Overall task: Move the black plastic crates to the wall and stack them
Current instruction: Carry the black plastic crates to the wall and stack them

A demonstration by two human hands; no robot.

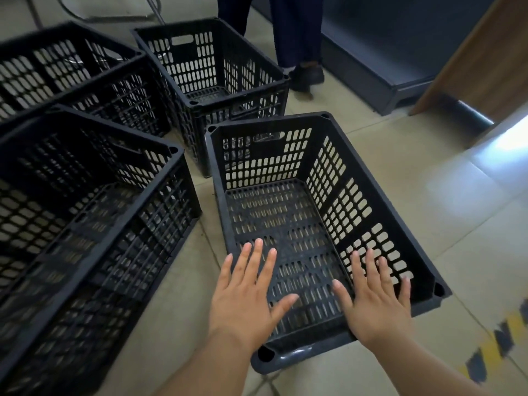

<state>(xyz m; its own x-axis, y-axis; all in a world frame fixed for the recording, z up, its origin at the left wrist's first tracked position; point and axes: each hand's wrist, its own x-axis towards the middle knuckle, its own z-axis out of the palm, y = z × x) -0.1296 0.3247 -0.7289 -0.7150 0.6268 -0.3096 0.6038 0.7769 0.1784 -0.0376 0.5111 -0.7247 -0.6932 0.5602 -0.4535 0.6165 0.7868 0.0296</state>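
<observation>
Several black perforated plastic crates stand on the tiled floor. The nearest crate [405, 244] lies in front of me, empty. My left hand [245, 295] and my right hand [377, 298] hover over its near end with fingers spread and straight, holding nothing. Whether they touch the rim cannot be told. To the left stands a tall crate [94, 224], apparently one on another. A further crate [71, 72] sits behind it at the far left. Another two-high crate pile [217, 81] stands at the back centre.
A person's legs in dark trousers and a black shoe [307, 78] stand behind the back crate. A dark low platform [385, 67] and a wooden panel [485, 61] are at the right. Yellow-black floor tape [497, 344] marks the near right.
</observation>
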